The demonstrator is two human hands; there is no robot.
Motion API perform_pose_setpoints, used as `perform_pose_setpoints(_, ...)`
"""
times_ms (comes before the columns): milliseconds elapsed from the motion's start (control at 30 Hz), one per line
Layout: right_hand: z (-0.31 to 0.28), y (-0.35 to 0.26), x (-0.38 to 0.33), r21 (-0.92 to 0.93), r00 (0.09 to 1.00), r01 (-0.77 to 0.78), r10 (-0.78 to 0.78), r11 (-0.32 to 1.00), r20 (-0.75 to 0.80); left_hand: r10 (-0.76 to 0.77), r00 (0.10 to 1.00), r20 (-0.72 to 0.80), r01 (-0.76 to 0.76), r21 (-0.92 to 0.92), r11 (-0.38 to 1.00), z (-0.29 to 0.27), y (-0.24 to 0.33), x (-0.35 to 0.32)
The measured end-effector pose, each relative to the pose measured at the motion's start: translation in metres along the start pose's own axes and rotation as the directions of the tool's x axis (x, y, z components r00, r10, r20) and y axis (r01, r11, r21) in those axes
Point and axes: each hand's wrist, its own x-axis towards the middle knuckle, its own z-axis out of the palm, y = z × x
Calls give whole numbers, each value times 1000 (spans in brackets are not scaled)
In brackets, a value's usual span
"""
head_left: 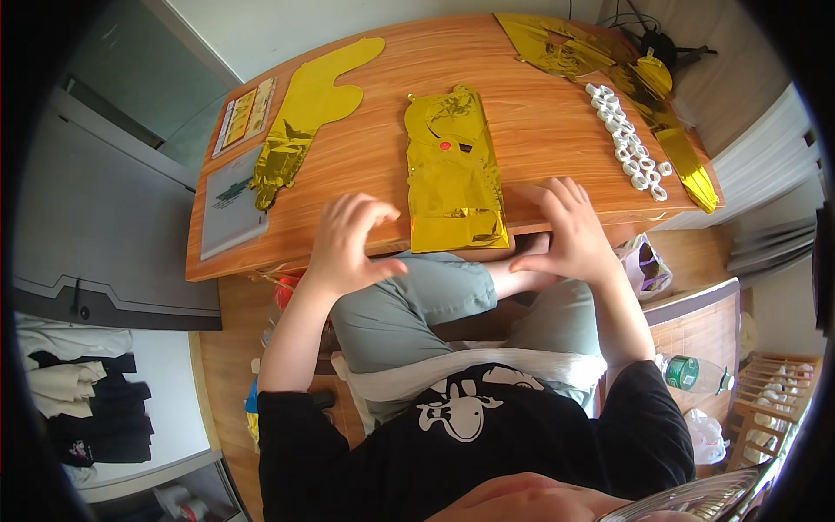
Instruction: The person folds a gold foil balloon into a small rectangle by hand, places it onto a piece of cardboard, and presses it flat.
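Wooden surface [539,130] carried a folded gold foil balloon [454,170] at centre, long axis running away from the person, near end w/ crumpled folds overhanging the front edge. Left hand [348,244] & right hand [570,230] sat either side of it, both grips released, fingers spread, holding nothing.

Bright, even daylight; gold foil [454,174] glints; fisheye bends the edges, rim dark, perhaps slightly soft.

Both hands [352,239] [567,233] empty, fingers spread
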Motion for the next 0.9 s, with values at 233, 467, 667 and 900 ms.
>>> perform_pose_setpoints(233,24,-9,20,-63,995,-37,42,997,86,-77,957,278,40,135,990,19,3,14)
perform_pose_setpoints(467,31,-6,26,-80,994,-34,42,996,100,-57,973,222,18,174,985,26,2,15)
perform_pose_setpoints(667,35,-2,26,-64,989,-10,19,998,144,-36,973,229,-2,163,987,26,2,14)
perform_pose_setpoints(900,42,0,23,-112,976,53,-28,992,214,61,976,207,-94,152,984,28,-1,16)
